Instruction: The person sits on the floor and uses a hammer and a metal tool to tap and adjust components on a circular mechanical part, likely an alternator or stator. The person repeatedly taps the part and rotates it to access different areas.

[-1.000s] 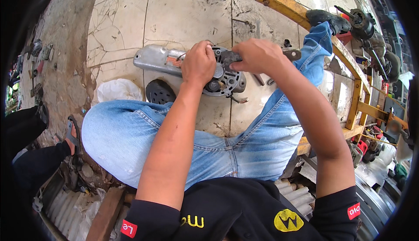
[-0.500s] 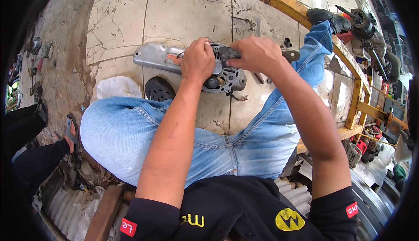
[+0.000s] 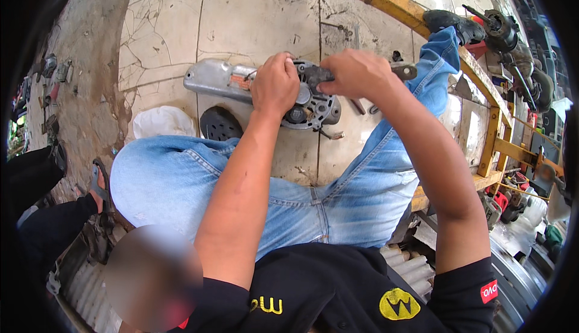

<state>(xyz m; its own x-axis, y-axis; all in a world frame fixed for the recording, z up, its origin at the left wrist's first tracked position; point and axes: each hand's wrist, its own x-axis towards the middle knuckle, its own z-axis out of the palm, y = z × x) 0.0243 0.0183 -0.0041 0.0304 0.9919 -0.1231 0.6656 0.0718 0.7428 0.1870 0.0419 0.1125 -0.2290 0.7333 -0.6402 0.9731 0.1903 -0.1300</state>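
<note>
A long silver-grey metal casing [image 3: 208, 79] with an orange label lies on the tiled floor in front of me; its right end is a rounded part [image 3: 313, 101] with slots and holes. My left hand [image 3: 275, 84] is closed over the casing's middle, fingers curled at its far edge. My right hand [image 3: 356, 75] grips a dark flat metal bar [image 3: 408, 72] with a hole in its outer end. The bar's other end reaches over the rounded part. My right palm hides its middle.
A black perforated clog [image 3: 220, 125] and a white cloth-like item [image 3: 163, 122] lie beside my left knee. A yellow metal frame [image 3: 392, 4] runs along the right, with greasy machine parts [image 3: 503, 34] beyond. Another person's sandalled foot [image 3: 98, 182] is at left. A blurred patch covers the lower left.
The bar's outer end has swung slightly away from me and right, with my right hand shifting little. My left hand stays on the casing. A blurred patch has appeared at lower left.
</note>
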